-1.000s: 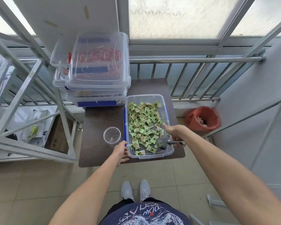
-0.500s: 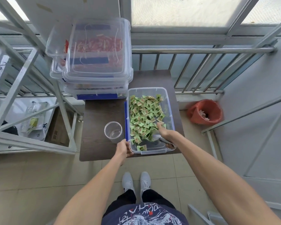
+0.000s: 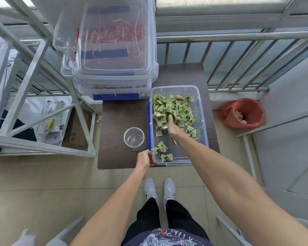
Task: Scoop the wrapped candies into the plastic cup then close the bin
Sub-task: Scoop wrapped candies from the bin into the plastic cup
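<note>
Green wrapped candies (image 3: 172,109) fill the far half of an open clear bin (image 3: 199,96) on a dark table (image 3: 119,118). Inside it, the right hand (image 3: 172,129) grips a metal scoop (image 3: 164,125) pushed into the pile. The left hand (image 3: 145,158) clasps the bin's near corner, just beside an empty plastic cup (image 3: 134,138).

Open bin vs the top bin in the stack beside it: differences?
1. The open bin has no lid on; the top stacked bin is lidded.
2. The open bin holds green wrapped candies; the top stacked bin shows red contents.
3. The open bin sits directly on the table; the top stacked bin rests on other bins.
4. The right hand works a scoop inside the open bin; nobody touches the top stacked bin.

Shared: both are clear plastic.
</note>
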